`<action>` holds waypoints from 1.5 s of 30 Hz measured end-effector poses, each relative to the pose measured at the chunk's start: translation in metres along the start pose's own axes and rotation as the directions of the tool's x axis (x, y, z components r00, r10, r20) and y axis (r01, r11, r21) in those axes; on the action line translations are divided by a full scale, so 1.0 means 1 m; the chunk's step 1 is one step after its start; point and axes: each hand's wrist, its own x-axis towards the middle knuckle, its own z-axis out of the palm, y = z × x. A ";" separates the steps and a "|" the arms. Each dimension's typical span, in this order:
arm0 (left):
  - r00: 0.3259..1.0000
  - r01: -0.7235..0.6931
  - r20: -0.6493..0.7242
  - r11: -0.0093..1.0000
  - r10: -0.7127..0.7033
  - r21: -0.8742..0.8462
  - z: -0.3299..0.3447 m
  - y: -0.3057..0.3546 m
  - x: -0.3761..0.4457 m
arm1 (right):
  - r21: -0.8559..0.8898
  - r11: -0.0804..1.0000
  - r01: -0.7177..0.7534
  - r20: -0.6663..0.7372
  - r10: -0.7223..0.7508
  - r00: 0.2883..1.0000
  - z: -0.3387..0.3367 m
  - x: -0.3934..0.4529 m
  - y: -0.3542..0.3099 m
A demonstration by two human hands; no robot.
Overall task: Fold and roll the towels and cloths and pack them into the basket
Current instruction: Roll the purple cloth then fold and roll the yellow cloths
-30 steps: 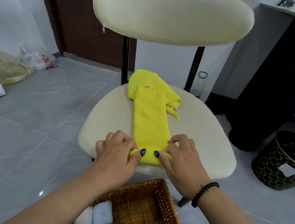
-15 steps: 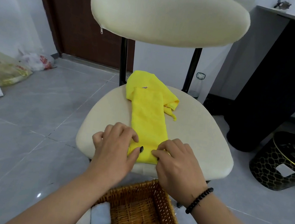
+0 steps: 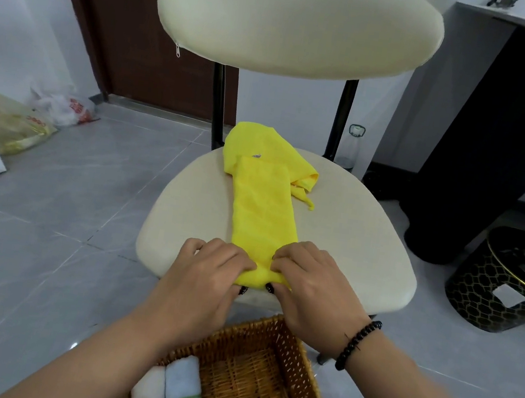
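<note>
Bare forearms, no sleeves; black bead bracelet (image 3: 357,344) on right wrist; dark-painted thumbnails on both hands.

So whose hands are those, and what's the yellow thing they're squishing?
There's no machine here. A person wears a camera on their head, so you look down at their own two hands. The left hand and the right hand pinch the near end of a yellow cloth, folded into a long strip on a cream chair. They seem to be rolling it up. Below, on the floor, sits a wicker basket holding two rolled towels. The yellow roll will probably go in next.
</note>
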 end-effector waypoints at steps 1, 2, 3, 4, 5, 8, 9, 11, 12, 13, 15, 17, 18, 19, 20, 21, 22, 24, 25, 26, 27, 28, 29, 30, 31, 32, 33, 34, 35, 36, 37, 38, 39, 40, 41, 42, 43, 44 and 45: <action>1.000 -0.023 -0.010 1.000 0.023 0.007 0.000 0.000 -0.001 | 0.035 0.999 0.000 0.028 -0.001 1.000 -0.001 0.000 0.000; 0.999 -0.041 -0.017 0.999 0.042 0.012 -0.001 0.001 -0.001 | 0.062 0.998 -0.004 0.049 0.001 0.999 -0.001 -0.001 0.001; 0.998 -0.055 -0.018 0.998 0.055 0.015 -0.002 0.001 -0.002 | 0.078 0.997 -0.011 0.066 0.006 0.998 -0.002 -0.001 0.001; 0.998 -0.064 -0.011 0.998 0.064 0.018 -0.002 0.001 -0.002 | 0.087 0.996 -0.017 0.077 0.011 0.997 -0.002 -0.002 0.002; 0.998 -0.068 0.002 0.997 0.068 0.019 -0.002 0.001 -0.003 | 0.094 0.995 -0.023 0.082 0.015 0.997 -0.002 -0.003 0.002; 0.998 -0.049 0.038 0.999 0.049 0.007 -0.002 0.002 -0.004 | 0.131 0.991 -0.041 0.077 0.031 0.997 -0.003 -0.003 0.003; 0.998 -0.035 0.043 0.999 0.035 -0.003 -0.002 0.001 -0.004 | 0.151 0.987 -0.049 0.075 0.038 0.996 -0.004 -0.002 0.003; 0.999 0.002 0.052 0.999 0.000 -0.036 -0.002 0.002 -0.004 | 0.195 0.978 -0.070 0.068 0.058 0.996 -0.005 -0.001 0.004; 0.998 0.027 0.051 0.998 -0.024 -0.063 -0.002 0.002 -0.003 | 0.219 0.972 -0.082 0.068 0.069 0.995 -0.006 -0.001 0.004; 0.998 0.056 0.046 0.994 -0.052 -0.098 -0.001 0.001 -0.003 | 0.241 0.966 -0.093 0.068 0.079 0.995 -0.007 0.000 0.004; 0.993 0.121 0.037 0.976 -0.116 -0.179 0.000 0.000 -0.002 | 0.273 0.956 -0.110 0.066 0.096 0.993 -0.008 0.000 0.004; 0.983 0.185 0.045 0.948 -0.180 -0.258 0.001 -0.001 0.001 | 0.305 0.943 -0.134 0.072 0.118 0.990 -0.007 0.000 0.005; 0.976 0.217 0.056 0.931 -0.210 -0.293 0.003 -0.002 0.002 | 0.324 0.934 -0.148 0.078 0.129 0.989 -0.006 0.001 0.006; 0.970 0.243 0.067 0.916 -0.234 -0.318 0.004 -0.002 0.004 | 0.341 0.926 -0.162 0.087 0.141 0.986 -0.005 0.002 0.006; 0.964 0.264 0.074 0.904 -0.254 -0.336 0.004 -0.003 0.005 | 0.352 0.920 -0.175 0.096 0.150 0.984 -0.004 0.004 0.007; 0.959 0.282 0.079 0.893 -0.272 -0.350 0.005 -0.003 0.006 | 0.355 0.916 -0.186 0.104 0.159 0.982 -0.004 0.006 0.007; 0.954 0.298 0.083 0.882 -0.288 -0.364 0.005 -0.003 0.008 | 0.351 0.916 -0.193 0.105 0.167 0.980 -0.002 0.007 0.007; 0.945 0.322 0.077 0.862 -0.318 -0.392 0.005 -0.002 0.010 | 0.335 0.918 -0.214 0.095 0.193 0.977 -0.001 0.011 0.006; 0.940 0.332 0.070 0.854 -0.333 -0.400 0.004 -0.002 0.012 | 0.327 0.916 -0.233 0.092 0.215 0.972 0.000 0.013 0.006; 0.936 0.343 0.065 0.849 -0.347 -0.403 0.004 -0.002 0.014 | 0.323 0.912 -0.252 0.086 0.237 0.968 0.001 0.014 0.005; 0.931 0.352 0.060 0.845 -0.360 -0.401 0.003 -0.002 0.015 | 0.319 0.909 -0.270 0.082 0.257 0.963 0.002 0.016 0.005; 0.928 0.360 0.053 0.845 -0.370 -0.396 0.003 -0.002 0.017 | 0.311 0.909 -0.279 0.072 0.270 0.960 0.003 0.019 0.004; 0.925 0.366 0.047 0.849 -0.378 -0.380 0.003 -0.002 0.018 | 0.295 0.914 -0.280 0.059 0.275 0.960 0.004 0.020 0.003; 0.923 0.373 0.042 0.859 -0.383 -0.352 0.002 -0.002 0.020 | 0.276 0.924 -0.265 0.031 0.267 0.963 0.006 0.022 0.002; 0.922 0.377 0.037 0.870 -0.386 -0.318 0.002 -0.001 0.021 | 0.254 0.936 -0.244 -0.001 0.252 0.968 0.007 0.023 0.000; 0.922 0.376 0.025 0.882 -0.385 -0.284 0.002 -0.001 0.022 | 0.234 0.948 -0.215 -0.041 0.230 0.972 0.008 0.024 0.000; 0.927 0.364 0.007 0.898 -0.374 -0.247 0.002 -0.002 0.022 | 0.219 0.957 -0.190 -0.082 0.212 0.974 0.008 0.025 -0.001; 0.937 0.339 -0.021 0.919 -0.350 -0.201 0.003 -0.003 0.023 | 0.204 0.964 -0.168 -0.118 0.195 0.974 0.009 0.026 -0.001; 0.945 0.313 -0.046 0.937 -0.323 -0.155 0.003 -0.005 0.024 | 0.177 0.973 -0.149 -0.143 0.175 0.974 0.008 0.027 -0.001; 0.951 0.294 -0.062 0.948 -0.303 -0.125 0.003 -0.007 0.024 | 0.138 0.983 -0.125 -0.169 0.147 0.975 0.008 0.027 0.000; 0.953 0.287 -0.064 0.950 -0.296 -0.121 0.003 -0.008 0.024 | 0.093 0.991 -0.098 -0.193 0.114 0.975 0.007 0.028 0.000; 0.953 0.285 -0.064 0.949 -0.296 -0.136 0.003 -0.009 0.024 | 0.050 0.996 -0.067 -0.212 0.076 0.974 0.007 0.028 0.001; 0.954 0.281 -0.066 0.946 -0.294 -0.161 0.003 -0.008 0.023 | 0.015 0.999 -0.042 -0.219 0.044 0.975 0.007 0.028 0.000; 0.956 0.271 -0.068 0.945 -0.287 -0.182 0.002 -0.007 0.022 | -0.015 1.000 -0.015 -0.211 0.012 0.977 0.008 0.028 -0.001; 0.960 0.252 -0.074 0.949 -0.269 -0.187 0.002 -0.006 0.021 | -0.040 0.999 0.010 -0.199 -0.018 0.980 0.008 0.027 -0.001; 0.967 0.223 -0.082 0.959 -0.240 -0.175 0.003 -0.004 0.021 | -0.061 0.998 0.034 -0.188 -0.045 0.981 0.008 0.027 -0.002; 0.974 0.192 -0.088 0.969 -0.207 -0.153 0.004 -0.004 0.020 | -0.068 0.996 0.052 -0.166 -0.062 0.984 0.006 0.026 -0.003; 0.980 0.169 -0.087 0.977 -0.181 -0.129 0.005 -0.003 0.019 | -0.057 0.996 0.064 -0.146 -0.072 0.987 0.005 0.024 -0.003; 0.983 0.156 -0.083 0.982 -0.165 -0.111 0.005 -0.004 0.019 | -0.020 0.998 0.065 -0.125 -0.067 0.990 0.003 0.023 -0.004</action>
